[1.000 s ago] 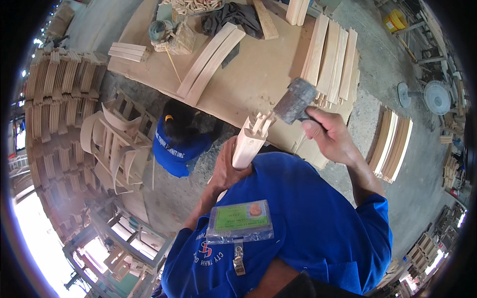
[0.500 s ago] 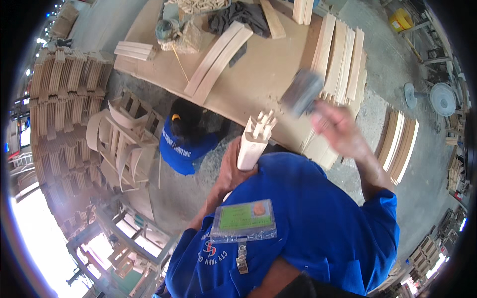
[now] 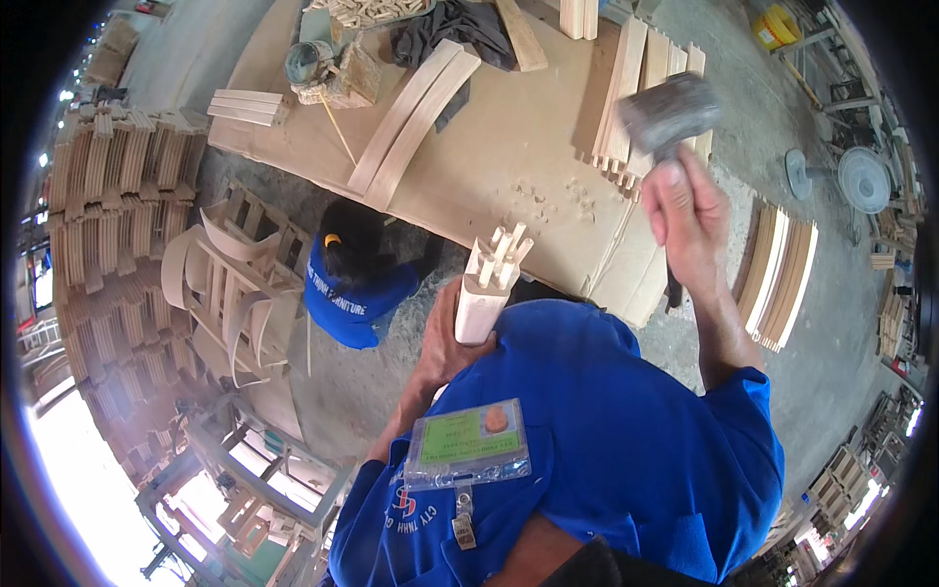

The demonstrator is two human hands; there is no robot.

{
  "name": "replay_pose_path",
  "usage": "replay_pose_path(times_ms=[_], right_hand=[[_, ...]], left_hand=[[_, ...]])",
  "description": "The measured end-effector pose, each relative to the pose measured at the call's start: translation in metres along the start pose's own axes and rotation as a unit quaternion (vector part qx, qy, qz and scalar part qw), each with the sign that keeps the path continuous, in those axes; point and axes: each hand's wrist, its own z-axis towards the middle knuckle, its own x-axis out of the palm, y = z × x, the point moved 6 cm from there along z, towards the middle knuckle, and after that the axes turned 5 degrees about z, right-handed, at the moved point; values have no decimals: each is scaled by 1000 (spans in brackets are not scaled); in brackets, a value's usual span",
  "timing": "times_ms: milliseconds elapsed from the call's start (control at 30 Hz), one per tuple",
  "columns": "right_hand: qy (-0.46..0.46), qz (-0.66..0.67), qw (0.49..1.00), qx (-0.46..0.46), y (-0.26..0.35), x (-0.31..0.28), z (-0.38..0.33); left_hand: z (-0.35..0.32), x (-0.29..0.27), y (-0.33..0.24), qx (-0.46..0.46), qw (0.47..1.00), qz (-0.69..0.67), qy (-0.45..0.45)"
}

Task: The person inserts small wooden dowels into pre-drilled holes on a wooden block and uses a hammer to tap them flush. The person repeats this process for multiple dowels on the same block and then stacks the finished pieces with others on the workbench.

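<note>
My left hand (image 3: 443, 331) is wrapped round pale wooden pieces (image 3: 478, 315), held upright against my body at the table's near edge. Several short dowels (image 3: 502, 256) stick up from their top ends. Over the right side of the table, my right hand (image 3: 689, 217) grips the handle of a mallet (image 3: 671, 112). The mallet's dark, blocky head is raised, well apart from the dowels. Where the lower part of the wooden pieces ends is hidden by my hand and shirt.
On the cardboard-covered table (image 3: 509, 147) lie two curved slats (image 3: 416, 117), a stack of slats with dowelled ends (image 3: 626, 93), a glue pot (image 3: 309, 62) and a dark cloth (image 3: 455, 31). A co-worker in blue (image 3: 342, 293) crouches left. A fan (image 3: 863, 180) stands right.
My right hand has lifted the mallet up and to the right, away from the dowels. My left hand keeps its hold on the wooden pieces, and the whole view has shifted slightly.
</note>
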Motion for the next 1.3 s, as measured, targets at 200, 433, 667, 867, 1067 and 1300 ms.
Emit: replay_pose_path(times_ms=[200, 433, 667, 867, 1067, 1300], right_hand=[[98, -75, 988, -96, -50, 42, -30], [-42, -10, 999, -23, -7, 7, 1], [168, -275, 933, -159, -53, 45, -17], [-27, 39, 995, 83, -32, 16, 10], [135, -194, 971, -22, -70, 49, -10], [-63, -290, 955, 27, -155, 2, 10]], left_hand=[[10, -3, -8, 32, 999, 6, 22], [6, -5, -16, 29, 997, -68, 12], [6, -1, -12, 110, 994, 7, -11], [4, -10, -10, 38, 998, -54, 7], [12, -14, -12, 84, 996, 5, -1], [-1, -93, -6, 24, 988, -118, -99]])
